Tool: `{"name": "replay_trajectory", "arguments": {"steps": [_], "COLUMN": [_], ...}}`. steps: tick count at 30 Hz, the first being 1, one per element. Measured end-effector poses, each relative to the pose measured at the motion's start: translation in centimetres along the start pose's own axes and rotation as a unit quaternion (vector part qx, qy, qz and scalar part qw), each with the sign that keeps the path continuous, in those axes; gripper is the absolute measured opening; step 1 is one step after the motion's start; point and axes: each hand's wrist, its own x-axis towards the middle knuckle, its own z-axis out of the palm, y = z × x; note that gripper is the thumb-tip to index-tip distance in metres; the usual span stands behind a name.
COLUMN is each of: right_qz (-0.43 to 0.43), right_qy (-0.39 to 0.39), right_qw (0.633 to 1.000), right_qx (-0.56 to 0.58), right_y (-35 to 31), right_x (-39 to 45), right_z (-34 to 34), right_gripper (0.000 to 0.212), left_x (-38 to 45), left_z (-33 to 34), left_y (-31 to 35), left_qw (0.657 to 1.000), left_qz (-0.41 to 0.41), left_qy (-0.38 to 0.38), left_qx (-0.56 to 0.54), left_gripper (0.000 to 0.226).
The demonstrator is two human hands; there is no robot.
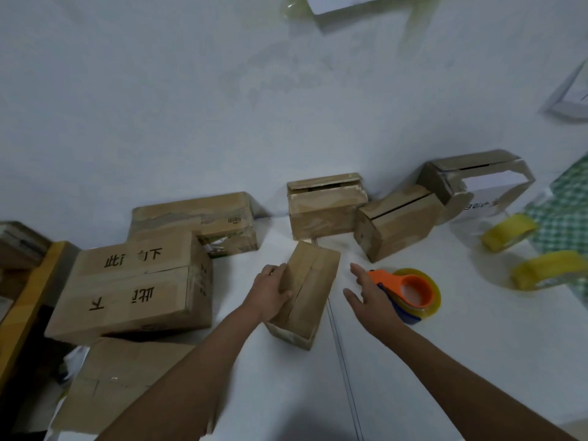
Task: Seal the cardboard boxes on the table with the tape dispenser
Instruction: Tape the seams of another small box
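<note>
Left hand (270,292) gripping small cardboard box (305,294) along its left edge, probably to steady it with the flap seam up. Right hand (366,294) open, fingers spread, holding nothing, touching or just over tape dispenser (410,292) beside box on table (445,361). Behind: unsealed boxes (324,206) near wall.

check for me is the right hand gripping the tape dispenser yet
No, the right hand is open with straight fingers beside the tape dispenser, not curled round it.
</note>
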Motion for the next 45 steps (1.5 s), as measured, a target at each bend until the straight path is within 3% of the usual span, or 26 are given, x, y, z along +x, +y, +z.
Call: {"name": "replay_trajectory", "arguments": {"steps": [3,6,8,10,14,19,24,26,27,29,31,38,42,45], "right_qz": [0.014,0.023,0.018,0.01,0.013,0.002,0.027,0.027,0.026,0.027,0.03,0.087,0.107,0.128], "right_qy": [0.013,0.022,0.037,0.056,0.068,0.028,-0.051,-0.075,-0.078,-0.071,-0.046,0.091,0.065,0.013], "right_qw": [1.0,0.999,0.999,0.998,0.997,1.0,0.998,0.997,0.996,0.997,0.998,0.979,0.969,0.96], "right_qx": [0.01,0.013,0.018,0.019,0.02,-0.013,-0.01,0.011,0.019,0.022,-0.001,-0.16,-0.213,-0.248], "right_y": [0.6,1.0,1.2,1.4,1.8,1.7,1.5,1.6,1.7,1.9,2.6,7.4,9.0,9.7], "right_x": [0.1,0.0,-0.2,-0.4,-0.8,-0.4,-0.7,-1.1,-1.3,-1.7,-2.0,-1.0,1.2,2.2], "right_z": [-0.6,-0.6,-0.9,-1.4,-1.9,-1.3,0.4,1.1,1.4,1.5,1.2,-3.3,-4.3,-4.1], "right_gripper": [0.058,0.057,0.054,0.051,0.052,0.052,0.037,0.031,0.03,0.031,0.034,0.037,0.047,0.055], "left_x": [-0.2,-0.8,-0.8,-0.3,1.4,1.8,-0.2,-1.3,-1.8,-2.6,-2.7,-1.2,-1.1,-1.5], "left_z": [0.9,3.6,4.4,3.6,-0.1,-1.8,0.4,1.9,2.7,4.2,5.3,4.9,4.5,4.6], "left_y": [2.1,4.3,4.6,4.2,3.5,2.0,0.0,-0.6,-0.7,-1.1,-1.4,-1.1,-1.1,-0.9], "left_qw": [0.996,0.991,0.988,0.977,0.918,0.856,0.942,0.963,0.966,0.96,0.948,0.921,0.914,0.938], "left_qz": [-0.003,-0.026,0.01,0.07,0.196,0.315,0.265,0.238,0.226,0.211,0.212,0.257,0.279,0.256], "left_qy": [0.025,-0.001,-0.023,-0.06,-0.13,-0.003,0.002,0.035,0.03,-0.004,-0.008,0.0,0.01,0.004], "left_qx": [0.091,0.133,0.156,0.19,0.32,0.41,0.208,0.123,0.12,0.182,0.239,0.295,0.294,0.235], "left_gripper": [0.065,0.118,0.132,0.128,0.109,0.08,0.069,0.055,0.064,0.093,0.105,0.094,0.093,0.094]}}
